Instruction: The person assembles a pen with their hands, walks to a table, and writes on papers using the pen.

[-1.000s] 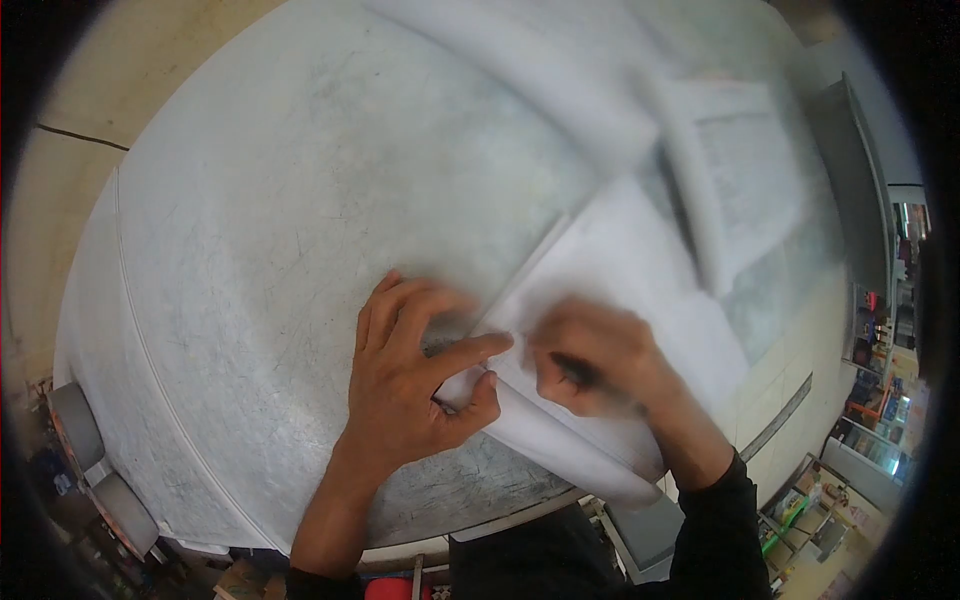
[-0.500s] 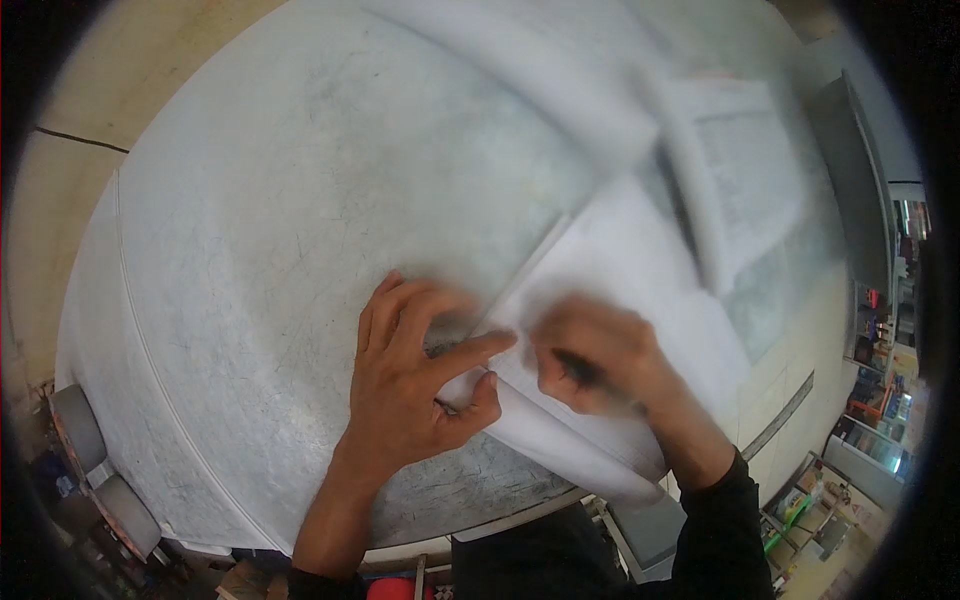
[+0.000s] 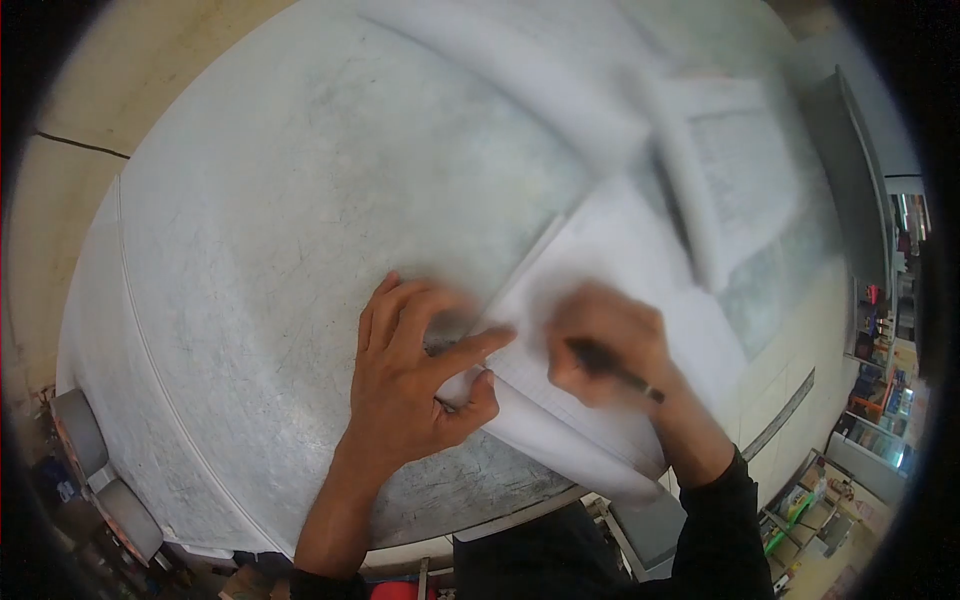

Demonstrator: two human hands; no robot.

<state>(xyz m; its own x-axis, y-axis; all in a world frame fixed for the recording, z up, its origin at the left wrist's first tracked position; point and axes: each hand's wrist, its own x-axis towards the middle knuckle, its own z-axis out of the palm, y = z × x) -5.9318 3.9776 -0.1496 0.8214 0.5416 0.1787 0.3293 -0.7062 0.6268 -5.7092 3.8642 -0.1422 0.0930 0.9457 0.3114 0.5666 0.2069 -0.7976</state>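
Note:
A notebook with white pages (image 3: 640,250) lies open at an angle on the table, its lower page edge curling up near me. My right hand (image 3: 605,345), blurred by motion, is closed around a dark pen (image 3: 620,370) over the page. The pen's tip is hidden by the fingers. At the notebook's left edge rests my left hand (image 3: 405,375), fingers spread and bent. Its index fingertip touches the page and its thumb lies by the curled edge. Faint ruled lines show between the hands.
Blurred white sheets (image 3: 560,70) and another paper with faint marks (image 3: 740,170) lie at the upper right. The pale, scratched table (image 3: 250,250) spreads to the left. Grey round stools (image 3: 80,430) stand at the lower left. Shelves with goods (image 3: 820,510) are on the right.
My right hand has moved slightly to the right over the page, and more of the pen shows. My left hand stays in place.

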